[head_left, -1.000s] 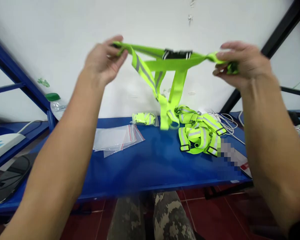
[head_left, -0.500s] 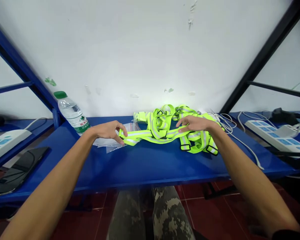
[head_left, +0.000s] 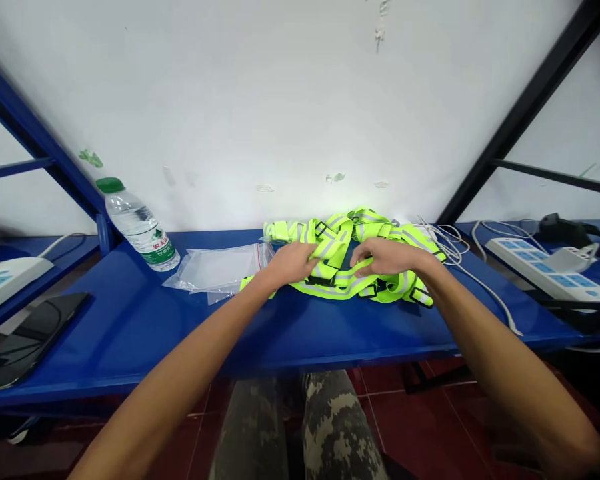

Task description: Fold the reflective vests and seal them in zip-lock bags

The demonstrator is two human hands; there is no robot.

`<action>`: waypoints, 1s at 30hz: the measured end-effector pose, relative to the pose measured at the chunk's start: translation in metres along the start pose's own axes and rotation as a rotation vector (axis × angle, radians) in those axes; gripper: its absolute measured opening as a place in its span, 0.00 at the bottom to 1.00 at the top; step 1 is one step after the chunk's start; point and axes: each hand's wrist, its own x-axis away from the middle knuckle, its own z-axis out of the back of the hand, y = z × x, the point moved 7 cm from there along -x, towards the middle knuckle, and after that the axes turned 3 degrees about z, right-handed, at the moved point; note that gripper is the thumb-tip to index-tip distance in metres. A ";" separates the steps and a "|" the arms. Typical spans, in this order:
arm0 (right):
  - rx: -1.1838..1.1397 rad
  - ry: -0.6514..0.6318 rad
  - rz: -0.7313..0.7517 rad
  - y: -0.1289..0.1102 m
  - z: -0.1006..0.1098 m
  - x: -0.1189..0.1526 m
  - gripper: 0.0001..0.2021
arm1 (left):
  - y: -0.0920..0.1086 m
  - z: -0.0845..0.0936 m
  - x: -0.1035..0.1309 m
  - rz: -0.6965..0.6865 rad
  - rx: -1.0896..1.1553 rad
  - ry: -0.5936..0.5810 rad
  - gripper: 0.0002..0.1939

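A heap of neon yellow-green reflective straps (head_left: 333, 248) with silver stripes and black buckles lies against the wall on the blue table. My left hand (head_left: 293, 262) reaches into its left part, thumb and fingers closed on a strap beside a black buckle. Over the right part, my right hand (head_left: 387, 255) has its fingers curled in around a strap; its fingertips are partly hidden. One strap loops along the front between both hands. Clear plastic zip bags (head_left: 215, 270) lie flat to the left, with a strap end sticking out past my left wrist.
A water bottle (head_left: 143, 230) with a green cap stands at the back left. A black phone-like slab (head_left: 35, 340) lies at the left edge. White cables (head_left: 480, 287) trail right of the straps. Power strips (head_left: 550, 270) sit on either side beyond the frame posts.
My left hand has let go of the strap's left end and moved right into the heap. My right hand stays nearly in place, its fingers curled more tightly. The bags are now uncovered.
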 end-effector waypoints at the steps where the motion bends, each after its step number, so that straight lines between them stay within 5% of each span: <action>1: 0.019 0.003 -0.010 0.000 -0.001 0.002 0.16 | -0.013 0.008 -0.006 0.070 0.093 0.056 0.11; 6: 0.180 0.028 -0.045 -0.001 -0.010 0.004 0.14 | -0.075 0.028 -0.020 0.541 0.767 0.256 0.11; 10: 0.399 0.026 -0.132 0.001 -0.019 0.002 0.14 | -0.079 0.014 -0.032 0.725 1.122 0.270 0.10; 13: 0.552 0.172 -0.133 -0.012 -0.018 0.004 0.14 | -0.060 0.006 -0.042 0.590 1.185 0.219 0.18; 15: 0.511 0.301 -0.004 -0.033 -0.023 0.005 0.13 | -0.045 0.006 -0.039 0.410 1.060 0.160 0.30; 18: 0.294 0.362 0.238 -0.062 -0.044 0.001 0.19 | -0.025 0.013 -0.012 0.119 0.568 0.095 0.37; 21: 0.253 0.370 0.304 -0.071 -0.070 -0.011 0.28 | -0.011 0.003 0.025 -0.117 0.154 -0.129 0.34; 24: 0.283 0.406 0.288 -0.069 -0.086 -0.020 0.26 | -0.015 -0.007 0.047 -0.163 -0.042 -0.267 0.31; 30: 0.277 0.508 0.376 -0.069 -0.093 -0.016 0.14 | -0.013 -0.004 0.058 -0.189 -0.108 -0.180 0.18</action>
